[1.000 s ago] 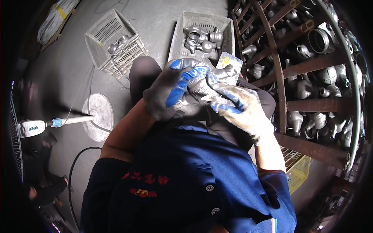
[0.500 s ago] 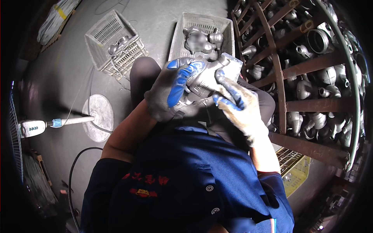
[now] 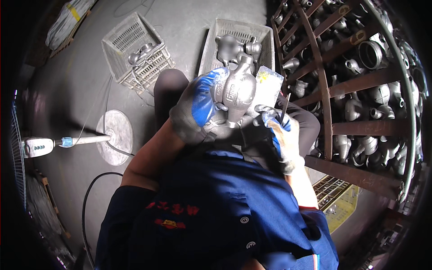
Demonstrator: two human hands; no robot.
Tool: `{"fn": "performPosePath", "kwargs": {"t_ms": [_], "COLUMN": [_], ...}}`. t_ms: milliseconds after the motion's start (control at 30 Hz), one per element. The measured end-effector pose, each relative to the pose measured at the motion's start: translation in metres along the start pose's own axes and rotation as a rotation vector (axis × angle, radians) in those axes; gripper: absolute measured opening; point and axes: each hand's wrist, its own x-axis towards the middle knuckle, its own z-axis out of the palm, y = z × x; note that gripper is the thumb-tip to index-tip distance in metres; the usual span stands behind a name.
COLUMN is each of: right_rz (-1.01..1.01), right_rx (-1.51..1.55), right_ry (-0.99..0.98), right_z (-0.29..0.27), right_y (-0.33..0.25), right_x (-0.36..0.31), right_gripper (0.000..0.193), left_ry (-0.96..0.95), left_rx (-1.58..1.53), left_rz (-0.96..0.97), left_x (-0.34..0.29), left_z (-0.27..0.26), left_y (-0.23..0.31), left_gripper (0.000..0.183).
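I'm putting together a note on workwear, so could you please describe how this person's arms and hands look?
The left hand wears a grey glove with bright blue areas, including on the fingers. The right hand wears a paler, smudged glove, also partly blue. Short navy sleeves leave both forearms bare.

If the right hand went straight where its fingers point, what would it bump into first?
Probably the white card beyond the right hand, though the metal part is close on the left and depth is unclear.
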Motion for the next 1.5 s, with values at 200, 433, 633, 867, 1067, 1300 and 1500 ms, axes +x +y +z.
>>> {"fn": "performPosePath", "kwargs": {"t_ms": [200,433,633,867,1067,1300,1500], "right_rz": [0.130,0.091,0.065,0.212,0.074,-0.157,-0.519], "right_rx": [0.242,0.259,0.360,0.896,0.548,0.113,-0.231], "right_ry": [-0.169,-0.246,-0.193,-0.257,-0.405,-0.161,-0.099], "right_z": [0.011,0.024,0.027,0.020,0.014,-0.005,-0.008], "right_y": [0.022,0.015,0.012,0.016,0.007,-0.021,-0.027], "right_x": [-0.003,-0.002,0.000,0.004,0.000,0.003,-0.001], "right_gripper": [0.022,0.023,0.025,0.023,0.027,0.050,0.045], "left_ry": [-0.016,0.022,0.104,0.119,0.178,0.183,0.167], "left_rx": [-0.055,-0.230,-0.488,-0.683,-0.474,-0.471,-0.271], "left_rz": [-0.137,-0.145,-0.239,-0.453,-0.327,-0.109,-0.019], "left_x": [0.009,0.015,0.015,0.007,0.006,-0.012,-0.025], "left_z": [0.003,0.007,0.010,0.018,0.022,0.014,0.006], "left_y": [-0.004,-0.019,-0.020,-0.025,-0.014,-0.005,-0.023], "left_gripper": [0.047,0.051,0.065,0.050,0.039,0.038,0.043]}}
